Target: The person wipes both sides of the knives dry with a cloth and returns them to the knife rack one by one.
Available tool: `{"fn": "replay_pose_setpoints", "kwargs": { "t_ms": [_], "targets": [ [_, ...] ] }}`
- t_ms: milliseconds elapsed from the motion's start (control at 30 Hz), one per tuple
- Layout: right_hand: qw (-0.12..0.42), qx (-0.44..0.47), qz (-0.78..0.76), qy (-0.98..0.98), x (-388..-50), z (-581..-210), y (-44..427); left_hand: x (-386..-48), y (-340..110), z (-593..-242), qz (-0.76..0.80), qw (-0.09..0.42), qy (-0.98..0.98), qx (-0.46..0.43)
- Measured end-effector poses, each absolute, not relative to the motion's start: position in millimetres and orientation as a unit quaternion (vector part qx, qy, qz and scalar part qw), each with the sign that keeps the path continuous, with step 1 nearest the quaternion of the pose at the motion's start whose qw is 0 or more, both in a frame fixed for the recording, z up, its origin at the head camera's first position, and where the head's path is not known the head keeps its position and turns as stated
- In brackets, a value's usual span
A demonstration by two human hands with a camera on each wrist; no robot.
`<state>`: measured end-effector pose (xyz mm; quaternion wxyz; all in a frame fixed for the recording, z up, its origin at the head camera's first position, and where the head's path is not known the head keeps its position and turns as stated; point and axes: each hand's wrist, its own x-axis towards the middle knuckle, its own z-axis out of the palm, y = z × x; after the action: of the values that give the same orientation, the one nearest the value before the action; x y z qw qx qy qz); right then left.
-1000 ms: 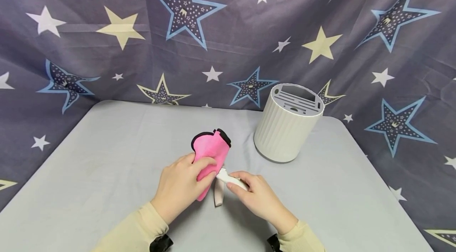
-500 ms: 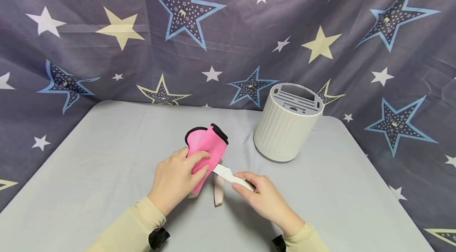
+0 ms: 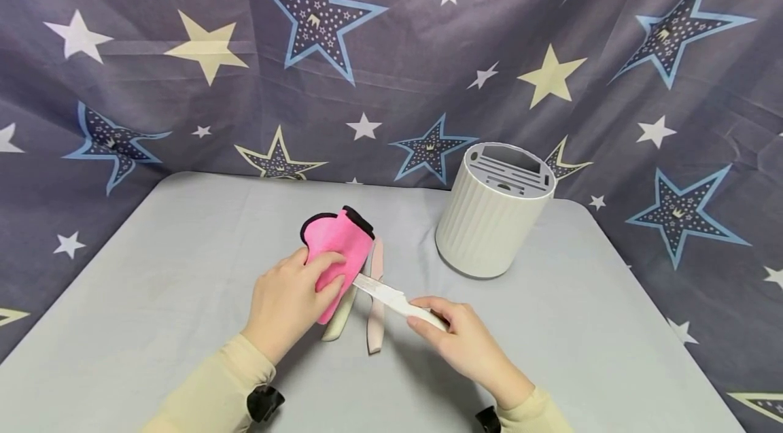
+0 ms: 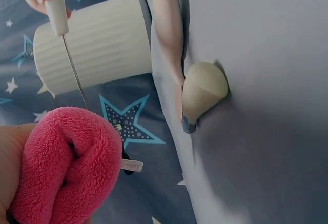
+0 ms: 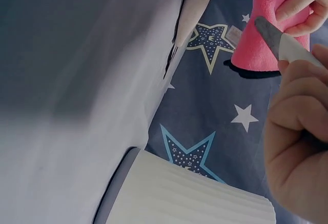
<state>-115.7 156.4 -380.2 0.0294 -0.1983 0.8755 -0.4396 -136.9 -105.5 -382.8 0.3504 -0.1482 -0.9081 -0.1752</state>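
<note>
A folded pink plush cloth (image 3: 339, 239) with black trim is held by my left hand (image 3: 284, 300), thumb and fingers pressing it from both sides. My right hand (image 3: 461, 334) grips the white handle of a knife (image 3: 388, 295). Its blade points left, and the tip end meets the cloth's right edge in the head view. Beneath them on the table lie a pink knife (image 3: 376, 327) and a second knife with a pale cream-green handle (image 3: 338, 319), partly covered by the cloth. The left wrist view shows the cloth (image 4: 72, 167) bunched into a thick fold with a small white tag.
A white ribbed knife block (image 3: 489, 236) with a grey slotted top stands at the back right of the grey-covered table (image 3: 183, 270). Behind the table hangs a dark curtain (image 3: 391, 79) patterned with stars.
The left hand and cloth have shifted left and slightly away, uncovering the cream-green handle. My right hand has drawn the knife right, so more of its blade shows outside the cloth.
</note>
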Motion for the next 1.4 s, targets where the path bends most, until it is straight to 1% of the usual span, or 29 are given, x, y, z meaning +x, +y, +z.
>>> {"fn": "replay_pose_setpoints", "kwargs": {
  "t_ms": [67, 133, 367, 567, 733, 833, 933, 1200, 1267, 1400],
  "targets": [
    [0.03, -0.196, -0.439, 0.876, -116, -381, 158, -137, -107, -384, -0.182, 0.355, -0.906, -0.143],
    [0.026, -0.195, -0.439, 0.877, -116, -382, 159, -137, -109, -384, -0.197, 0.349, -0.907, -0.133],
    [0.016, -0.188, -0.448, 0.874, -114, -381, 164, -136, -113, -380, -0.272, 0.282, -0.916, -0.085],
    [0.01, -0.173, -0.462, 0.87, -114, -376, 165, -137, -116, -377, -0.323, 0.246, -0.913, -0.051],
    [-0.008, -0.18, -0.474, 0.862, -114, -375, 163, -135, -115, -376, -0.366, 0.225, -0.902, -0.021],
    [-0.017, -0.181, -0.484, 0.856, -114, -375, 160, -132, -113, -373, -0.402, 0.199, -0.894, -0.007],
    [-0.021, -0.179, -0.494, 0.851, -113, -374, 156, -130, -111, -371, -0.44, 0.16, -0.884, 0.011],
    [-0.019, -0.184, -0.515, 0.837, -111, -373, 149, -128, -101, -368, -0.532, 0.086, -0.842, 0.035],
    [-0.016, -0.18, -0.519, 0.836, -110, -372, 149, -127, -99, -368, -0.553, 0.072, -0.829, 0.041],
    [-0.013, -0.178, -0.525, 0.832, -111, -371, 149, -125, -95, -364, -0.587, 0.06, -0.806, 0.053]
  ]
}}
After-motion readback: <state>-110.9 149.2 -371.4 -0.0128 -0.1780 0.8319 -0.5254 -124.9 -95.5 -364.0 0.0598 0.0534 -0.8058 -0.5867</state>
